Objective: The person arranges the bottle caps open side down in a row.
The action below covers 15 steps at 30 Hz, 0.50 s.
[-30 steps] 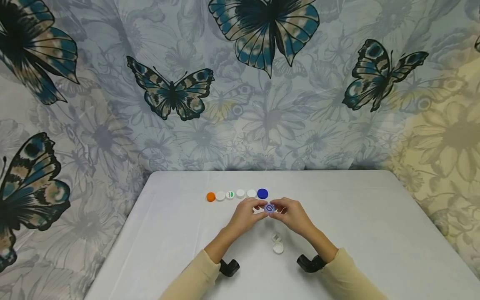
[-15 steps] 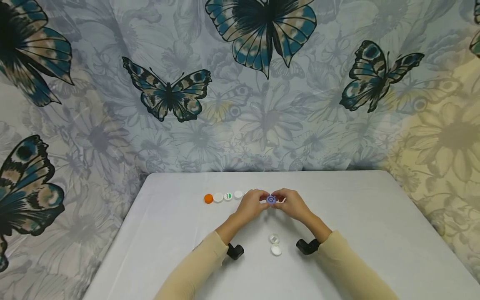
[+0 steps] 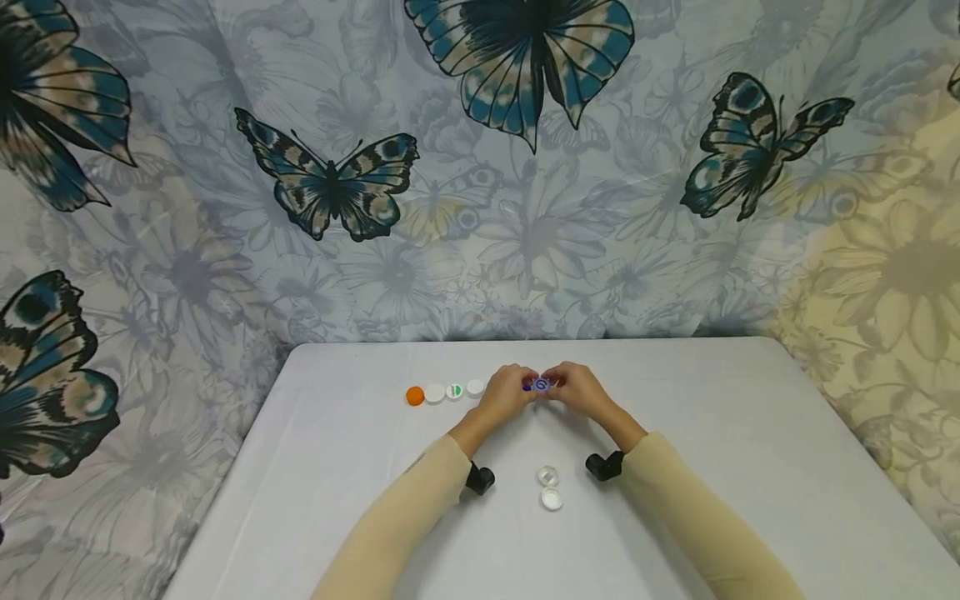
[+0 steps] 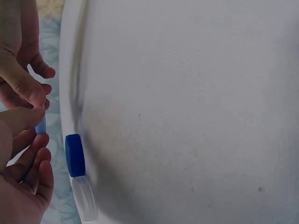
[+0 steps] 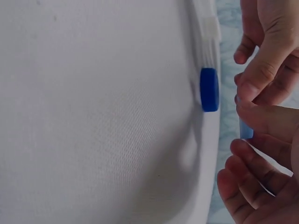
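Note:
A light blue-purple bottle cap (image 3: pixel 541 385) with a swirl mark on its face is held up between both hands above the table. My left hand (image 3: pixel 507 392) pinches it from the left with thumb and fingers, and my right hand (image 3: pixel 578 390) pinches it from the right. Beyond the hands stands a dark blue bottle cap (image 4: pixel 75 155), mostly hidden by the left hand in the head view. Next to it in the left wrist view is a clear-white ribbed cap (image 4: pixel 85 198). In the right wrist view the held cap (image 5: pixel 245 125) shows edge-on between the fingertips.
Leftward the row continues with an orange cap (image 3: pixel 415 396), a white cap (image 3: pixel 435 393), a green-marked white cap (image 3: pixel 454 392) and another white cap (image 3: pixel 475 388). Two whitish caps, one farther (image 3: pixel 548 476) and one nearer (image 3: pixel 552 499), lie between the forearms on the white table (image 3: pixel 300 500).
Both hands have moved forward, away from the body, with the light blue-purple cap still pinched between them. The left hand now covers the row's right end in the head view.

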Tool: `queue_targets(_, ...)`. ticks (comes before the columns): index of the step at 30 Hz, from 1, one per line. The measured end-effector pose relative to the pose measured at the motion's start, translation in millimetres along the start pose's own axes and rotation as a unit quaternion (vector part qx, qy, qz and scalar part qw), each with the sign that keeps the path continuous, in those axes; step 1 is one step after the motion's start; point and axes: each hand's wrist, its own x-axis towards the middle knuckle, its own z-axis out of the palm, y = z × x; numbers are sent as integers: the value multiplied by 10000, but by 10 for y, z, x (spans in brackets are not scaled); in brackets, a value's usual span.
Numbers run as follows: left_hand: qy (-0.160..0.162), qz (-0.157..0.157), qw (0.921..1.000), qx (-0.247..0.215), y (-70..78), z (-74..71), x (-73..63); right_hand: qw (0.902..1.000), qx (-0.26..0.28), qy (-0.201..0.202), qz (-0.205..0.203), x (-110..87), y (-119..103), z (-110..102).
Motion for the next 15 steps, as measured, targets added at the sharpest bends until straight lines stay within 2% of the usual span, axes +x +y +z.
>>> queue_targets(4, 93, 41, 9997, 213, -33, 63, 50, 9999, -4, -89, 90, 65, 53, 35)
queue_targets(8, 34, 121, 9983, 576, -18, 108, 89, 9998, -92, -128, 137, 93, 81, 41)
queue_targets(15, 83, 384, 9881, 1490, 8, 146, 104, 9987, -416, -194, 226, 133, 129, 113)
